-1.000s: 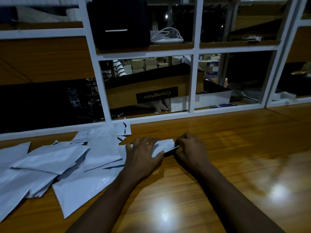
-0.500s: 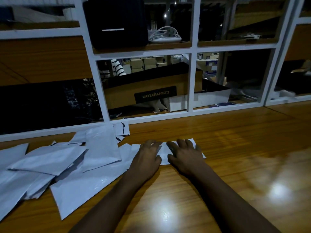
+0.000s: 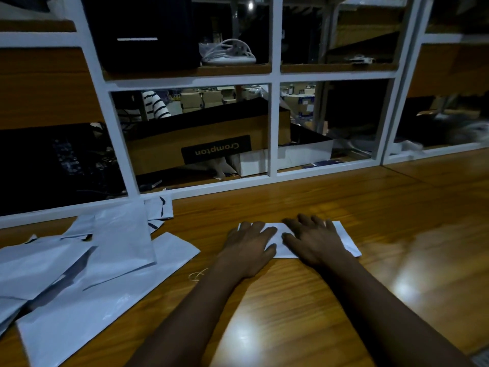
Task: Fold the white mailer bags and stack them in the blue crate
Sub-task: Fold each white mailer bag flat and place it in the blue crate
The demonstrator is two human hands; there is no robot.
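Hands: left hand (image 3: 250,246) and right hand (image 3: 316,241) spread flat on the small folded white plastic mailer bag (image 3: 344,238).
Tip: I'd press outward so the crease sets.
Crate: not visible.

The left hand (image 3: 250,243) and right hand (image 3: 315,241) are bare. Behind the fingers (image 3: 304,220), wrists and forearms are uncovered down to the frame edge. Forearms are slender. Dim light hides nail detail.
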